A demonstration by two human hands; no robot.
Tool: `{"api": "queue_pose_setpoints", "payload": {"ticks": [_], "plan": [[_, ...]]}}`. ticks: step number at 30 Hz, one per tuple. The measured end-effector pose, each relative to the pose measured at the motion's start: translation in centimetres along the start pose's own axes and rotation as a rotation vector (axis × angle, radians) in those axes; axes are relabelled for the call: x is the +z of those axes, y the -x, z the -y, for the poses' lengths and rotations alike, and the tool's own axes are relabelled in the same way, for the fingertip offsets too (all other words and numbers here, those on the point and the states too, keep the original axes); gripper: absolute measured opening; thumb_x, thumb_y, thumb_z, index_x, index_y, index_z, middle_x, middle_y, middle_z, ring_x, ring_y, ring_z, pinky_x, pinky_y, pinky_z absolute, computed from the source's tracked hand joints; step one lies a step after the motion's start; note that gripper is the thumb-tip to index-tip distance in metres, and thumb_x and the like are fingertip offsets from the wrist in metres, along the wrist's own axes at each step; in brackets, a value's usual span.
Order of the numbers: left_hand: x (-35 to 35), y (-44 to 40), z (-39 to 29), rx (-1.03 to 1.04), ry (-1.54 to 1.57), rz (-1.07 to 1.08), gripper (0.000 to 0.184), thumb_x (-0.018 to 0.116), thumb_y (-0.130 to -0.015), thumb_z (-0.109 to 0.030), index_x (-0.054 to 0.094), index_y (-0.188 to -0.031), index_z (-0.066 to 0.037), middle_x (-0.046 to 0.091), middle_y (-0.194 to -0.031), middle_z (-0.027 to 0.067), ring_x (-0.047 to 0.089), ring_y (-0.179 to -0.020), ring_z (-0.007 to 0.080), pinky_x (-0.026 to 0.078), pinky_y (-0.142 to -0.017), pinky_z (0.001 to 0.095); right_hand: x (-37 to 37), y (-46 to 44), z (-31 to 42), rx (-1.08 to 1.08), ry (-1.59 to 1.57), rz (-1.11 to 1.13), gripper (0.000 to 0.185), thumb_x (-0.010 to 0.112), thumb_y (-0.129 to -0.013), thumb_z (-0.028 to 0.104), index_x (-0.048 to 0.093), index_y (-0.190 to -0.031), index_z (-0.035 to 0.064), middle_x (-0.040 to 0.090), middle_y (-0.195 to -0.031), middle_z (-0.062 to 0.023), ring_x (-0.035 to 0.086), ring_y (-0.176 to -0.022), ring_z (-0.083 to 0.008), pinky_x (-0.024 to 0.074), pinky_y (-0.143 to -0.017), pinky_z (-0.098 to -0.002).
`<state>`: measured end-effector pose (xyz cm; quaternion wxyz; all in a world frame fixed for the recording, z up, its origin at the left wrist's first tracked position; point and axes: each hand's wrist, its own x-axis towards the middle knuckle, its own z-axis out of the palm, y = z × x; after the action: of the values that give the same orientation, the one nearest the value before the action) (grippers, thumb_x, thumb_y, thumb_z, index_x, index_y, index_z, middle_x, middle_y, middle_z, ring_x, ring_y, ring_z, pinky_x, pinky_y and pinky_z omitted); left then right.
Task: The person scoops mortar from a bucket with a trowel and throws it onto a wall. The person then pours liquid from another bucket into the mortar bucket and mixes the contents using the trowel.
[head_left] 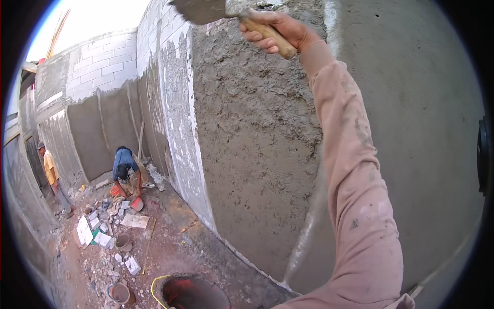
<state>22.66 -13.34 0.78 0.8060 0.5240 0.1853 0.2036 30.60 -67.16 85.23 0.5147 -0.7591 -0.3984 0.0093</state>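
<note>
My right hand, reaching up from the lower right in a pinkish sleeve, is closed around the wooden handle of a trowel. The trowel's grey blade points left near the top edge, partly cut off by the frame. Behind it stands a wall panel with rough wet mortar, lumpy at the top and flatter lower down. Pale vertical strips border this panel, and smoother grey plaster continues to the right. My left hand is out of view.
A large round bucket with a dark interior stands below, beside smaller buckets. Broken blocks and rubble litter the ground. A person in blue bends over red containers; another in yellow stands far left.
</note>
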Motion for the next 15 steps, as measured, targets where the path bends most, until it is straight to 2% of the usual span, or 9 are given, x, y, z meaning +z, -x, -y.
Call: {"api": "queue_pose_setpoints", "payload": {"ticks": [3,4,6,8,10,12,13,14,15], "plan": [[3.9,1.0,-3.9,0.011,-0.092,0.008,0.036,0.056,-0.077,0.008,0.046,-0.111,0.002,0.063,-0.085,0.0078,0.059,-0.071,0.0149,0.049,-0.060,0.0268,-13.1,3.9,-0.9,0.046,0.195,-0.738,0.039,0.042,-0.108,0.038,0.047,-0.114,0.0001,0.051,-0.076,-0.0008,0.050,-0.052,-0.0041,0.0469,-0.038,-0.0150],[4.8,1.2,-5.0,0.014,-0.110,0.016,0.039,0.055,-0.075,0.009,0.047,-0.113,0.003,0.063,-0.087,0.0078,0.059,-0.071,0.0147,0.048,-0.060,0.0263,-12.7,6.7,-0.4,-0.016,0.270,-1.045,0.046,0.052,-0.102,0.053,0.055,-0.079,0.0128,0.052,-0.062,-0.0019,0.049,-0.046,-0.0167,0.0422,-0.040,-0.0328],[6.7,1.2,-6.5,0.013,-0.139,0.044,0.046,0.054,-0.072,0.010,0.049,-0.118,0.004,0.064,-0.092,0.0078,0.059,-0.073,0.0142,0.048,-0.060,0.0252,-8.4,12.7,1.1,-0.143,0.202,-1.100,0.043,0.049,-0.097,0.055,0.052,-0.077,0.0167,0.046,-0.054,0.0002,0.043,-0.040,-0.0158,0.0399,-0.036,-0.0329],[7.8,1.4,-8.1,0.028,-0.164,0.071,0.054,0.052,-0.069,0.011,0.050,-0.122,0.005,0.064,-0.097,0.0078,0.059,-0.074,0.0138,0.048,-0.059,0.0241,0.8,16.6,0.8,-0.342,0.586,-1.054,0.034,0.048,-0.106,0.037,0.051,-0.105,0.0031,0.051,-0.074,0.0009,0.050,-0.050,-0.0024,0.0457,-0.036,-0.0164],[8.8,1.6,-9.4,0.048,-0.178,0.112,0.061,0.050,-0.065,0.012,0.052,-0.126,0.006,0.065,-0.102,0.0078,0.060,-0.075,0.0133,0.047,-0.058,0.0231,9.1,18.9,-1.5,-0.152,0.735,-1.075,0.028,0.041,-0.107,0.029,0.050,-0.105,0.0024,0.050,-0.071,0.0008,0.047,-0.049,-0.0039,0.0425,-0.035,-0.0189],[8.8,2.1,-10.9,0.070,-0.197,0.159,0.069,0.048,-0.062,0.013,0.053,-0.131,0.007,0.065,-0.106,0.0078,0.060,-0.076,0.0129,0.047,-0.058,0.0220,14.9,21.2,-7.1,-0.027,0.674,-0.830,0.026,0.049,-0.099,0.030,0.055,-0.103,0.0045,0.048,-0.067,0.0044,0.042,-0.045,-0.0059,0.0377,-0.034,-0.0201],[8.7,2.3,-11.9,0.088,-0.204,0.184,0.073,0.047,-0.060,0.013,0.054,-0.133,0.008,0.065,-0.109,0.0078,0.060,-0.077,0.0127,0.046,-0.058,0.0215,18.6,22.1,-9.6,0.210,0.660,-0.657,0.026,0.052,-0.092,0.028,0.056,-0.105,0.0049,0.050,-0.070,0.0020,0.047,-0.051,-0.0102,0.0419,-0.042,-0.0283],[8.8,2.8,-12.5,0.107,-0.204,0.210,0.077,0.046,-0.059,0.014,0.055,-0.135,0.008,0.066,-0.111,0.0078,0.060,-0.078,0.0124,0.046,-0.057,0.0210,21.7,22.3,-13.4,0.318,0.682,-0.427,0.031,0.052,-0.086,0.026,0.057,-0.108,0.0038,0.050,-0.072,-0.0020,0.052,-0.062,-0.0170,0.0464,-0.057,-0.0375],[8.9,3.6,-13.3,0.136,-0.198,0.229,0.081,0.045,-0.057,0.014,0.056,-0.137,0.009,0.066,-0.113,0.0078,0.060,-0.078,0.0122,0.046,-0.057,0.0204,25.8,21.6,-16.4,0.448,0.598,-0.236,0.035,0.053,-0.085,0.026,0.057,-0.109,0.0007,0.056,-0.078,-0.0127,0.058,-0.075,-0.0284,0.0473,-0.073,-0.0448]]}}
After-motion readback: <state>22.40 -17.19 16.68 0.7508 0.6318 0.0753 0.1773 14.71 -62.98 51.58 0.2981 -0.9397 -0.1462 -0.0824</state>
